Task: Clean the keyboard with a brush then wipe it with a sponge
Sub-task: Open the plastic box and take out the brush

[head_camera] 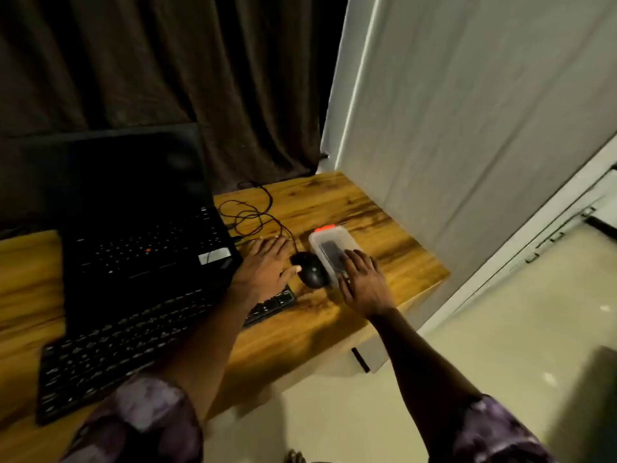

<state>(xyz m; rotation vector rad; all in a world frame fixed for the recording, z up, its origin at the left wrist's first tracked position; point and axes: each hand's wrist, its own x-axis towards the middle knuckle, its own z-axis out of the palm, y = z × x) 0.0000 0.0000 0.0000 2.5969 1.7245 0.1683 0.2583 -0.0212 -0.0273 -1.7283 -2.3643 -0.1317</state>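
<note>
- Keyboard (110,355), black, lies on the wooden surface (384,235) at the near left, just in front of the open laptop (140,228).
- Left hand (267,265) rests flat between the laptop and a black mouse (312,270), its fingers straight and holding nothing.
- Right hand (364,282) lies on a clear plastic box (325,240) beside the mouse, fingers spread and relaxed; something dark is inside.

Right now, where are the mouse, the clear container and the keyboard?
mouse (313,275), head view, top shell.
clear container (336,236), head view, far lid corner.
keyboard (100,362), head view, left key rows.
</note>
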